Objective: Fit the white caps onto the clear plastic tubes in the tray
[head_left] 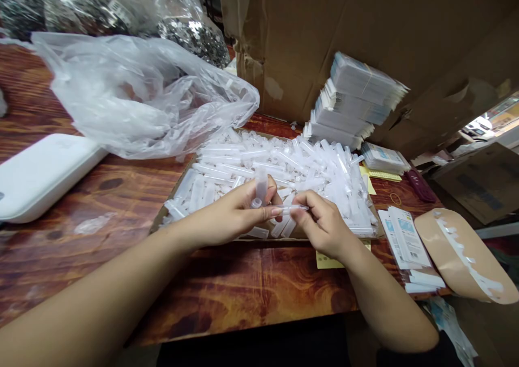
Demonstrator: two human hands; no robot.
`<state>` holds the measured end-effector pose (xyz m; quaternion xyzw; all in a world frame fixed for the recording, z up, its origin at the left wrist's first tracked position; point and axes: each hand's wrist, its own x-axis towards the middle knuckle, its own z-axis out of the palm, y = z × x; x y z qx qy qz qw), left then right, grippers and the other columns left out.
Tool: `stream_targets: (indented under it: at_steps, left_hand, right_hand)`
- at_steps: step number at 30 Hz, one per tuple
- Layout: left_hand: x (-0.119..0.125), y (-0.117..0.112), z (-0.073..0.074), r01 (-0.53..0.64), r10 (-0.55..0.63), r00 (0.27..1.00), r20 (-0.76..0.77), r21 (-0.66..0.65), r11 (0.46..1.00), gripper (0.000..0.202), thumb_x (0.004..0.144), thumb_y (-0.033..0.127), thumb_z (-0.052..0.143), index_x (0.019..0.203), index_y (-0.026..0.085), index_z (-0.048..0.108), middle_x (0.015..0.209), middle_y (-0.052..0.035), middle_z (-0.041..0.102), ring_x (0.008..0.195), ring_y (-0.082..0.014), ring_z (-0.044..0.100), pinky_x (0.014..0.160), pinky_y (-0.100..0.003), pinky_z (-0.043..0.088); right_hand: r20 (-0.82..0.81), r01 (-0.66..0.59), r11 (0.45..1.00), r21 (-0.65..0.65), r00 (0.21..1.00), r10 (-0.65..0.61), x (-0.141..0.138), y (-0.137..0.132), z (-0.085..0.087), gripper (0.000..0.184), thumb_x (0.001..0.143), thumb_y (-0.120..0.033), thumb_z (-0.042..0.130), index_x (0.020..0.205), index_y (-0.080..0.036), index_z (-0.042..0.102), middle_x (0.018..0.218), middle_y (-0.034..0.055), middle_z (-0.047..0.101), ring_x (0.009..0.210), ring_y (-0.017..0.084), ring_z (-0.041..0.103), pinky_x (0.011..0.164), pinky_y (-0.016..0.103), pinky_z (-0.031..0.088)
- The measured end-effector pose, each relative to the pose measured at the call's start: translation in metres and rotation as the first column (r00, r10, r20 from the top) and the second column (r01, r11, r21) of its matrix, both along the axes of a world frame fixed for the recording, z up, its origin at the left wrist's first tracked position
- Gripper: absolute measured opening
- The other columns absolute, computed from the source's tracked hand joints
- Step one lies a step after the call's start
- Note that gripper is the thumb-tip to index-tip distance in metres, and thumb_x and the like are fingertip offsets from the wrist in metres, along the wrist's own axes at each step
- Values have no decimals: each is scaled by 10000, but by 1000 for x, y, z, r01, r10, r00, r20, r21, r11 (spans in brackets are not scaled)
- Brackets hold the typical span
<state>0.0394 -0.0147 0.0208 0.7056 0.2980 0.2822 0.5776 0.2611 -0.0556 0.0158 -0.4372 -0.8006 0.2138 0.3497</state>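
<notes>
My left hand [243, 205] is closed over the near side of a shallow cardboard tray [159, 221] heaped with translucent plastic tubes [324, 167]. One clear tube [261, 186] stands upright in its fingers. Between my two hands lies a second slim clear tube [287, 209], level and pointing right. Its left end is pinched by my left thumb, and the fingertips of my right hand [320, 218] grip its right end. The exact shape of that right end is hidden by the fingers.
A crumpled clear plastic bag [154, 97] lies behind the tray, and a white rounded case [48, 172] sits at left. Banded packets [352, 102] are stacked by a big cardboard box [300, 26]. Printed packets [407, 237] and a beige board [466, 253] lie at right.
</notes>
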Motion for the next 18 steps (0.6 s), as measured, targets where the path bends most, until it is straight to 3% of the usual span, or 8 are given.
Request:
stream_targets:
  at_steps: [2, 6, 10, 12, 13, 15, 18]
  left_hand:
    - [1, -1, -2, -3, 3, 1000, 11, 8, 1000, 272, 934, 407, 605, 858, 228, 416, 838, -1, 583, 781, -162, 535, 728, -304, 460]
    - [4, -2, -5, -66, 69, 997, -18, 130, 989, 265, 937, 406, 595, 832, 220, 438, 820, 13, 498, 761, -151, 472, 727, -300, 444]
    - [4, -3, -3, -92, 93, 996, 5, 162, 983, 244, 950, 390, 565, 847, 229, 414, 819, 11, 506, 752, -153, 486, 716, -301, 458]
    - [2, -7, -1, -105, 112, 994, -11, 276, 955, 195, 951, 340, 539, 845, 232, 416, 797, 11, 498, 721, -154, 485, 684, -297, 452]
    - [1, -9, 0, -98, 121, 992, -41, 358, 929, 147, 941, 296, 525, 852, 231, 427, 786, 9, 502, 703, -156, 489, 666, -296, 443]
    - [0, -15, 1, -39, 128, 983, -135, 522, 852, 52, 891, 183, 486, 884, 226, 458, 786, -6, 548, 690, -170, 528, 644, -302, 427]
    - [-1, -22, 0, 37, 159, 961, -225, 677, 735, 195, 790, 82, 431, 918, 219, 485, 819, -37, 625, 710, -201, 599, 638, -318, 423]
  right_hand:
    - [2, -32, 999, 20, 999, 32, 0, 0, 0, 142, 1014, -356, 563, 1031, -217, 586, 923, 38, 697, 777, 152, 638, 695, 270, 498]
    - [11, 24, 996, -88, 1000, -24, 1, 0, 1, 230, 1061, -353, 464, 900, -226, 568, 772, 2, 642, 706, 141, 611, 678, 263, 477]
    - [-6, -2, 996, -85, 1000, 1, 0, 1, 1, 132, 991, -336, 559, 1054, -225, 594, 944, 43, 698, 809, 164, 641, 748, 291, 498]
    - [-76, -4, 994, -109, 997, -4, -2, 0, 1, 141, 950, -333, 589, 1037, -223, 608, 907, 37, 687, 800, 164, 637, 744, 292, 498]
    - [-140, -5, 983, -183, 990, -22, -3, 0, 0, 147, 943, -365, 595, 983, -224, 610, 815, 15, 657, 731, 153, 618, 692, 281, 490]
    - [-298, -62, 896, -439, 951, -80, -5, 0, -1, 264, 920, -485, 612, 863, -228, 586, 610, -47, 538, 524, 121, 517, 520, 250, 422]
    - [-474, -250, 667, -702, 863, -175, -8, 3, -2, 398, 849, -602, 627, 733, -233, 535, 440, -117, 346, 321, 81, 314, 351, 231, 241]
